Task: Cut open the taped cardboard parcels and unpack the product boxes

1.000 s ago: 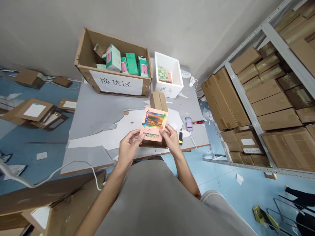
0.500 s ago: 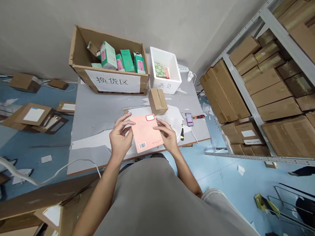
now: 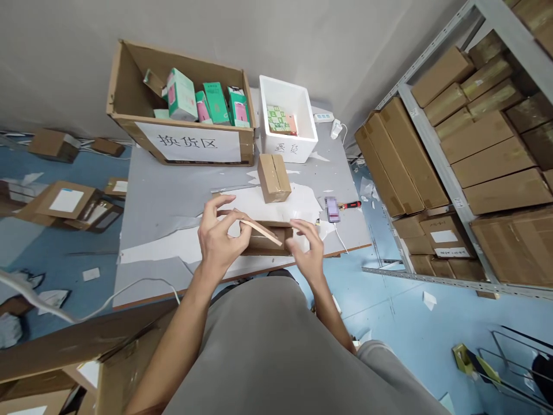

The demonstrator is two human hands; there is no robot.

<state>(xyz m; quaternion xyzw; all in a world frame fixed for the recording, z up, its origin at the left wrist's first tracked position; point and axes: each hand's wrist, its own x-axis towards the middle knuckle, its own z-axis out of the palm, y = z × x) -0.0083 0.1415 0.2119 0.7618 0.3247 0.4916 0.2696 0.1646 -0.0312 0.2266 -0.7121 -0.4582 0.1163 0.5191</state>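
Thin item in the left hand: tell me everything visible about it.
The thin item is pale, pinkish-tan and straight-edged, seems to be card or paper, and shows nearly edge-on, so its faces can't be read. The left hand pinches its left end; it slants down to the right in view, across the open carton. Its other end looks free, just short of the right hand.

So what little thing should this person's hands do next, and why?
I'd say bring the right hand to the free end of the thin, flat, pale pinkish item to steady it: only the left hand pinches it, it slants above the open brown cardboard box, and the right hand's fingers look open just beyond that end.
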